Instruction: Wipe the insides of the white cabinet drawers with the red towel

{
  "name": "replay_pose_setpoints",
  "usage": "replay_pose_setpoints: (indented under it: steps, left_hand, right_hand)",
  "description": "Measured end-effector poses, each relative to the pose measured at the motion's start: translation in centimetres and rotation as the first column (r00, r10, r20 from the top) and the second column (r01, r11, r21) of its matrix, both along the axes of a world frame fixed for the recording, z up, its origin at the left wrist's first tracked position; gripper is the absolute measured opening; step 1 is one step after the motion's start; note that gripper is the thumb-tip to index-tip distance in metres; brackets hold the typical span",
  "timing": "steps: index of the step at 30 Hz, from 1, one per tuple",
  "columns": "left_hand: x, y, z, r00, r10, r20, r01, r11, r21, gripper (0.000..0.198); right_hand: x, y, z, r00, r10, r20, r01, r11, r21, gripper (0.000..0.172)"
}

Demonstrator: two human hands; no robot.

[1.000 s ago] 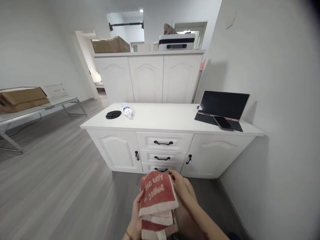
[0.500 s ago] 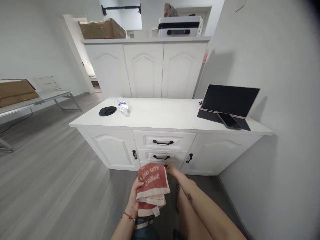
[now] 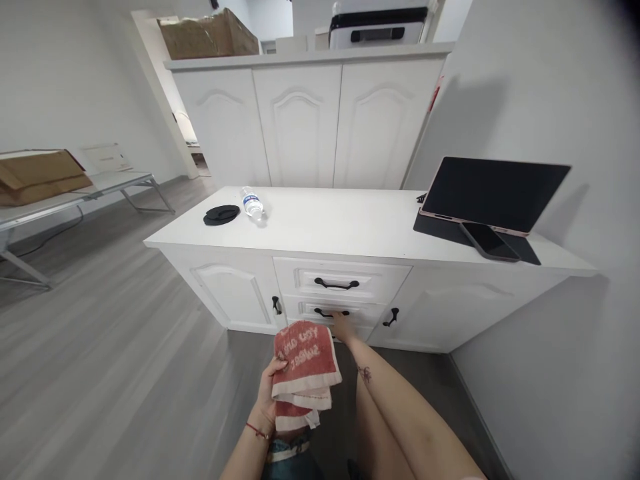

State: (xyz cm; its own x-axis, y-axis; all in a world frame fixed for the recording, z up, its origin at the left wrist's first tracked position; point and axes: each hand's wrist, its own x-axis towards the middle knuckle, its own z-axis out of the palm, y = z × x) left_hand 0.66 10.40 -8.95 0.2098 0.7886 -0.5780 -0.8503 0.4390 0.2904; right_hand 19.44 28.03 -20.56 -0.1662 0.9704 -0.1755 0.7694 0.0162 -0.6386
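Note:
A folded red towel (image 3: 306,357) with pale edging and light lettering is held in my left hand (image 3: 270,383), thumb on top, in front of the cabinet. My right hand (image 3: 344,328) reaches to the middle drawer, its fingers at the black drawer handle (image 3: 325,313) and covering its right part. The middle drawer (image 3: 299,308) looks closed, as does the top drawer (image 3: 370,275) with its own black handle (image 3: 336,284). What lies low in front of the cabinet is partly hidden by the towel and my right hand.
The white cabinet top (image 3: 320,223) bears a plastic bottle (image 3: 253,204), a flat black object (image 3: 221,214), a tablet (image 3: 495,193) and a phone (image 3: 489,241). A wall (image 3: 560,347) stands close on the right. A folding table (image 3: 115,183) with a cardboard box (image 3: 43,177) is at left.
My right hand has moved up from below the middle drawer to its handle. My left hand still holds the towel in nearly the same place. The camera view has shifted closer to the cabinet.

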Motion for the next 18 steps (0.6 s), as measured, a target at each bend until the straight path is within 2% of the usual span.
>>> replay_pose_setpoints:
  steps: [7, 10, 14, 18]
  left_hand:
    - [-0.3, -0.2, 0.4, 0.995, -0.038, 0.096, 0.042, 0.998, -0.041, 0.023]
    - [-0.2, -0.3, 0.7, 0.997, -0.033, 0.063, 0.035, 0.999, -0.027, 0.023]
    - [-0.4, -0.7, 0.7, 0.999, 0.034, -0.016, -0.035, 0.999, -0.021, 0.02]
    - [-0.9, -1.2, 0.6, 1.0, 0.019, -0.013, -0.019, 1.0, 0.01, 0.023]
  right_hand:
    - [-0.4, -1.0, 0.3, 0.996, 0.062, 0.07, -0.058, 0.997, -0.052, 0.057]
    - [0.0, -1.5, 0.5, 0.992, 0.095, 0.081, -0.089, 0.993, -0.073, 0.055]
    - [0.7, -2.7, 0.6, 0.985, 0.136, 0.107, -0.123, 0.986, -0.116, 0.057]
    - [0.8, -5.0, 0.9, 0.978, 0.167, 0.122, -0.154, 0.982, -0.11, 0.06]
